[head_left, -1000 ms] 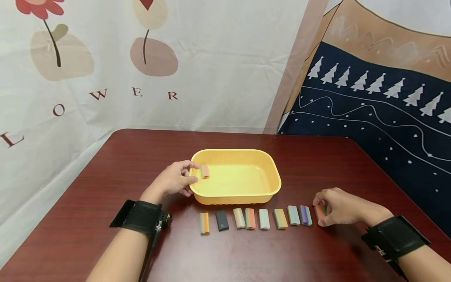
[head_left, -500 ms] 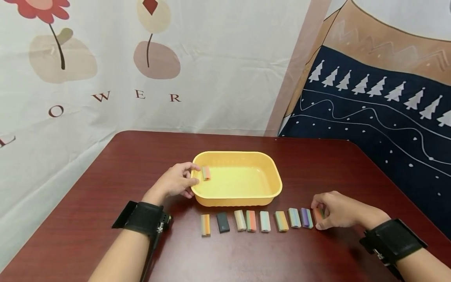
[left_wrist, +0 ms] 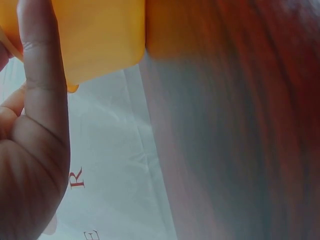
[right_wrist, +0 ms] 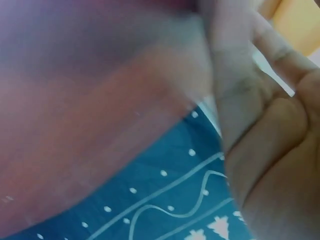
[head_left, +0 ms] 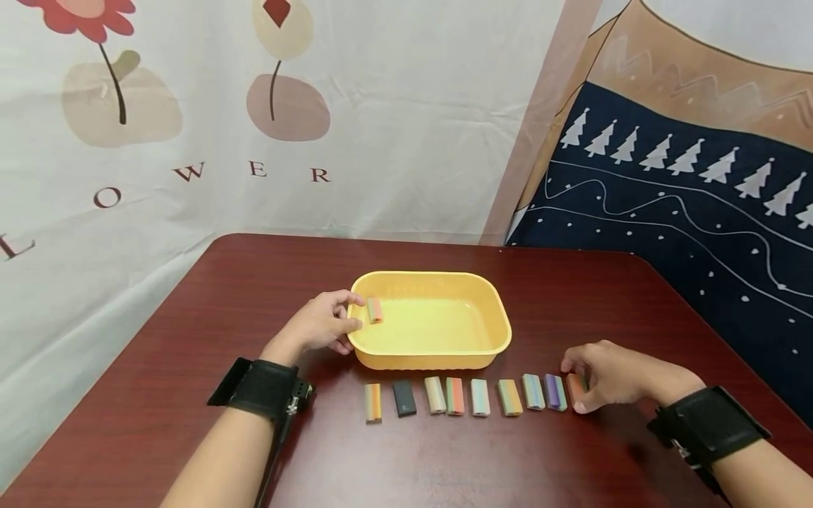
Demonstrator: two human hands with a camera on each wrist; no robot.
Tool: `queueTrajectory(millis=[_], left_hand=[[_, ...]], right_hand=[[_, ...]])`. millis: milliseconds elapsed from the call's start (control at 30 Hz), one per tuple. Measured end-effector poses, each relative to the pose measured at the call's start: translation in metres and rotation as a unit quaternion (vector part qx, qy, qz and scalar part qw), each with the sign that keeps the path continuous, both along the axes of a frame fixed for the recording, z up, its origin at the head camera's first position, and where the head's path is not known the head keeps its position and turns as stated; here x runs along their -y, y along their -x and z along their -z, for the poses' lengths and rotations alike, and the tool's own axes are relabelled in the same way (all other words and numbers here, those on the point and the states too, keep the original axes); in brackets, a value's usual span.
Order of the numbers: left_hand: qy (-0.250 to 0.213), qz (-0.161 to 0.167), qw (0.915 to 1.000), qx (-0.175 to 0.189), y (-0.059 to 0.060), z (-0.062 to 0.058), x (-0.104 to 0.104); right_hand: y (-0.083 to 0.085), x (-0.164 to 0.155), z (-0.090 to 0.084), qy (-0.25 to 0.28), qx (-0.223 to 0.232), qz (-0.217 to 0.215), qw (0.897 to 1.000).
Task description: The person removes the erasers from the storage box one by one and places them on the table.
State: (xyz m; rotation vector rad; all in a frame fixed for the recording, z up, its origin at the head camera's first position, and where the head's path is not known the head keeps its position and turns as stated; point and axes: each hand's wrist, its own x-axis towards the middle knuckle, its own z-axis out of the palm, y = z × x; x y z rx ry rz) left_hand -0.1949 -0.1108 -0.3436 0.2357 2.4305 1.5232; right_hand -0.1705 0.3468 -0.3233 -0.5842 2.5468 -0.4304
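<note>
Left hand pinches a small orange-green eraser w/ curled fingers over the yellow tray's left rim. Right hand – fingers curled round an orange eraser at the row's right end, next to the purple one.

One yellow tray; ten small blocks (nine outside it).

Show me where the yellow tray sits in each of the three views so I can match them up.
Head: the yellow tray sits mid-table, just behind the row of small blocks, with the left hand at its left rim.
Left wrist: its yellow wall fills the top left, beside a finger.
Right wrist: only a blurred yellow patch at the top right, probably the tray.
Shared landmark: the dark red table.
</note>
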Motion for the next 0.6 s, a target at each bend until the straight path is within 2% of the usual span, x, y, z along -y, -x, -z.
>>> queueTrajectory(millis=[100,200,300,400,500,600], left_hand=[[-0.002,0.000,1.0000,-0.003,0.001,-0.001,-0.001],[-0.002,0.001,1.0000,-0.008,0.002,-0.002,-0.001],[-0.001,0.001,1.0000,-0.008,0.001,-0.004,-0.001],[-0.001,0.004,1.0000,-0.006,0.001,-0.005,-0.001],[0.000,0.004,1.0000,-0.004,0.000,-0.003,0.000],[0.001,0.002,1.0000,-0.003,-0.001,-0.001,-0.001]], right_hand=[[0.005,0.005,-0.014,-0.025,-0.029,-0.008,0.999],[0.014,0.021,-0.031,-0.033,-0.114,-0.039,0.992],[0.025,0.047,-0.047,-0.026,-0.214,-0.072,0.974],[0.036,0.081,-0.057,0.009,-0.272,-0.110,0.956],[0.048,0.117,-0.059,0.028,-0.284,-0.162,0.945],[0.059,0.153,-0.055,0.014,-0.261,-0.205,0.943]])
